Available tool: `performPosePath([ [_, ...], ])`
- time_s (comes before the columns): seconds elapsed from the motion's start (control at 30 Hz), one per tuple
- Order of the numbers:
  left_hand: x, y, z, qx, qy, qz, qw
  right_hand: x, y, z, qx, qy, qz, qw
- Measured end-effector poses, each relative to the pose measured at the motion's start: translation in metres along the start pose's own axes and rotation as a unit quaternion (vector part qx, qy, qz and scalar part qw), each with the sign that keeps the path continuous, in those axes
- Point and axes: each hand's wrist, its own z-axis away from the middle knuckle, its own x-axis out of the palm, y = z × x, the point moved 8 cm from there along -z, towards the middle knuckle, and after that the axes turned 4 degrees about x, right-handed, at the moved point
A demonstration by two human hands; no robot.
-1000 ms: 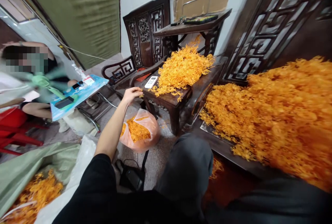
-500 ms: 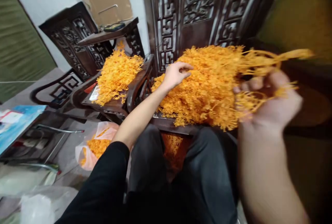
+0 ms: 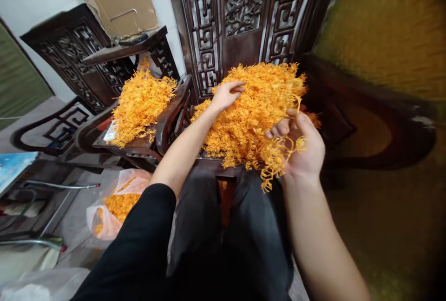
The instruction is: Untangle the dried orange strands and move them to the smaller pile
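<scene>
A big heap of orange curly, branching plastic-looking strands [image 3: 254, 101] covers the seat of a dark wooden chair before my knees. My left hand [image 3: 226, 95] rests at the heap's upper left, fingers stretched loosely over the strands, and nothing shows in its grasp. At the heap's right side my right hand [image 3: 303, 145] is closed, palm partly turned up, around a thin orange branching strand [image 3: 291, 150]. Part of that strand sticks up above the thumb, and curly ends dangle below the fingers.
A second orange heap [image 3: 142, 106] lies on a neighbouring carved chair to the left. On the floor stands a pinkish plastic bag [image 3: 130, 181] with more orange pieces. A wooden side table [image 3: 121, 52] is behind. The chair's curved armrest [image 3: 411, 138] bounds the right.
My right hand has come in left from the far right, and the long strands stretched out there are now gathered at the heap. My left hand stays over the heap; the view has shifted.
</scene>
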Motion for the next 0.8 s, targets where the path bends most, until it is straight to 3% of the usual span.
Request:
performPosePath([
  [0.2, -0.017, 0.024, 0.009, 0.031, 0.045, 0.004, 0.998, 0.014, -0.002, 0.015, -0.021, 0.002, 0.04, 0.999],
  [0.27, -0.027, 0.04, 0.028, 0.001, 0.071, -0.018, 0.997, 0.022, -0.004, 0.021, -0.032, -0.003, 0.06, 0.998],
  [0.33, -0.031, 0.061, 0.062, -0.041, 0.065, 0.016, 0.997, 0.029, -0.004, 0.029, -0.045, -0.013, 0.08, 0.996],
  [0.37, -0.024, 0.073, 0.083, -0.063, 0.02, 0.072, 0.995, 0.031, -0.002, 0.034, -0.053, -0.018, 0.096, 0.994],
  [0.43, 0.002, 0.105, 0.131, -0.079, -0.105, 0.23, 0.964, 0.034, 0.008, 0.047, -0.063, -0.029, 0.16, 0.985],
  [0.47, 0.008, 0.12, 0.153, -0.077, -0.11, 0.286, 0.949, 0.035, 0.017, 0.055, -0.064, -0.037, 0.202, 0.976],
  [0.57, 0.013, 0.134, 0.202, -0.11, 0.008, 0.338, 0.935, 0.032, 0.051, 0.084, -0.051, -0.069, 0.298, 0.951],
  [0.67, 0.017, 0.117, 0.235, -0.169, 0.137, 0.32, 0.922, 0.021, 0.077, 0.11, -0.037, -0.099, 0.343, 0.934],
  [0.8, 0.023, 0.092, 0.272, -0.214, 0.228, 0.311, 0.897, 0.004, 0.074, 0.113, -0.068, -0.056, 0.358, 0.93],
])
